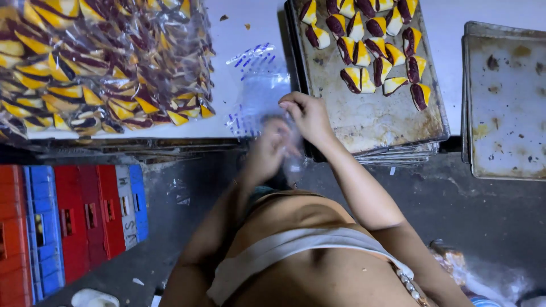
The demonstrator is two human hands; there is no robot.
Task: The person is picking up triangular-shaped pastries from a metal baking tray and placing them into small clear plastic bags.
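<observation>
both hands are working a clear plastic bag [259, 94] with blue print at the edge of the white table [239, 34]. left hand [267, 149] is motion-blurred, fingers curled and pinching the bag's lower part. right hand [307, 113] is closing narrow on the bag's upper edge, just beside the worn baking tray [369, 122]. the tray is holding yellow-and-purple pastry wedges [369, 51] at its far end. heap of bagged pastries [102, 62] is sitting left on the table. empty stained trays [506, 102] are lying right. red and blue crates [68, 222] are standing on the floor lower left.
</observation>
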